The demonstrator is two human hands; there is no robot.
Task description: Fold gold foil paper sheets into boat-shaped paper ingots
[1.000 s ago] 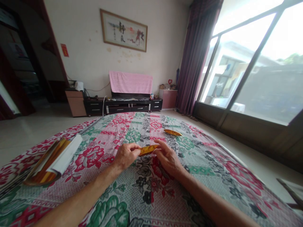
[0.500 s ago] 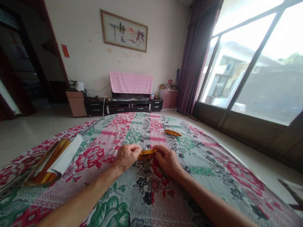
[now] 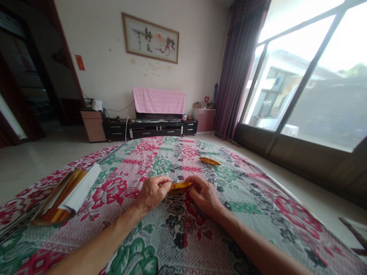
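Observation:
Over the middle of the table, a small folded piece of gold paper [image 3: 180, 186], long and pointed at its right end, is between my two hands. My left hand [image 3: 155, 191] pinches its left end between thumb and fingers. At the other end, my right hand [image 3: 203, 193] has its curled fingers and thumb around the tip, which shows between them; the grip looks loose. A second gold paper piece [image 3: 210, 161], boat-shaped with pointed ends, lies on the cloth beyond my right hand. To the left lies a stack of gold and white paper sheets [image 3: 67, 196], partly curled.
A flowered tablecloth [image 3: 134, 252] in red, green and grey covers the round table. Past the far edge stands a low black cabinet [image 3: 156, 132] with a pink cloth [image 3: 159, 100] above it. A large window [image 3: 315, 84] is on the right.
The gold paper between my hands is turned slightly, and its right tip shows more. My right thumb and fingers have parted a little around that end. My left hand keeps its pinch.

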